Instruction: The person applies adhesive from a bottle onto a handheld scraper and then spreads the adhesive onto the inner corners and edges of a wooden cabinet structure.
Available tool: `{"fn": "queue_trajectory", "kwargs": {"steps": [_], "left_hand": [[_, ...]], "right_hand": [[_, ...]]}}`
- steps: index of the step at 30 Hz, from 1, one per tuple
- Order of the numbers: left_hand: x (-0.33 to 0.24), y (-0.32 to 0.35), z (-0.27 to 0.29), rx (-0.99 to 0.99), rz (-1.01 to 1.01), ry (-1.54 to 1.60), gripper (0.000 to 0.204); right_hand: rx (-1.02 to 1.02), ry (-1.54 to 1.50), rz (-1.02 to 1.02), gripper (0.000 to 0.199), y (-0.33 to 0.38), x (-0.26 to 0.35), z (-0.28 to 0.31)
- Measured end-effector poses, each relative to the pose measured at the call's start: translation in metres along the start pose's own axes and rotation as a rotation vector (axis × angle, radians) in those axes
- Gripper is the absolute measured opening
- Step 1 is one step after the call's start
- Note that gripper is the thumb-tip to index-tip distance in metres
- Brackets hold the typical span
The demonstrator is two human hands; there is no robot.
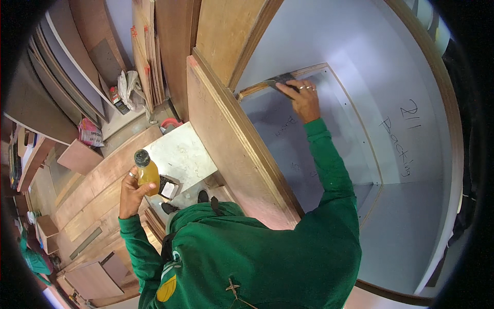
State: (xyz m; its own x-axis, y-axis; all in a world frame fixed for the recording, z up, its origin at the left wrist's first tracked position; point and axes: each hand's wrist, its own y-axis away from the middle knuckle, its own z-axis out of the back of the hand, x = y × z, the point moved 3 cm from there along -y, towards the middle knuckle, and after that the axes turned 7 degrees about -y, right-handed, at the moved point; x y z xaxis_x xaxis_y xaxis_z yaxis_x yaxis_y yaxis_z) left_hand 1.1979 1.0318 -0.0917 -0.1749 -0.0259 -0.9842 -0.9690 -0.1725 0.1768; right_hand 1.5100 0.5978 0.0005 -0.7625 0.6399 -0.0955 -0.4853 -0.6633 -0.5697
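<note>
My left hand (133,193) is wrapped round a clear bottle (149,172) of yellow liquid with a dark, stained cap; it is held upright, out to my left. My right arm reaches far forward into a white-lined wooden cabinet (339,31). There my right hand (304,100) has its fingers closed over a dark flat piece (281,80), whose kind I cannot make out. That piece lies against the bare wooden edge (253,90) of a frame fixed inside the cabinet. Handwriting marks the white lining.
A thick wooden panel (242,139) stands on edge between me and the cabinet interior. Below my left hand are a white board (185,154) and a small black box (169,187). Sheets of board (67,67) lean at the far left. Another person (36,257) in green is at the left rim.
</note>
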Motion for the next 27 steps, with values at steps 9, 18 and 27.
{"fn": "queue_trajectory", "kwargs": {"steps": [9,18,27], "left_hand": [[0.008,0.007,0.010,-0.014,0.024,0.049,0.057],[-0.014,-0.015,0.007,0.130,-0.076,-0.057,0.062],[-0.141,-0.069,-0.023,0.287,-0.582,-0.395,0.064]], "right_hand": [[0.018,-0.055,-0.023,0.053,0.006,0.010,0.014],[0.144,-0.210,-0.121,0.039,0.006,0.029,0.038],[-0.185,-1.446,-1.042,0.043,0.007,0.128,0.113]]}}
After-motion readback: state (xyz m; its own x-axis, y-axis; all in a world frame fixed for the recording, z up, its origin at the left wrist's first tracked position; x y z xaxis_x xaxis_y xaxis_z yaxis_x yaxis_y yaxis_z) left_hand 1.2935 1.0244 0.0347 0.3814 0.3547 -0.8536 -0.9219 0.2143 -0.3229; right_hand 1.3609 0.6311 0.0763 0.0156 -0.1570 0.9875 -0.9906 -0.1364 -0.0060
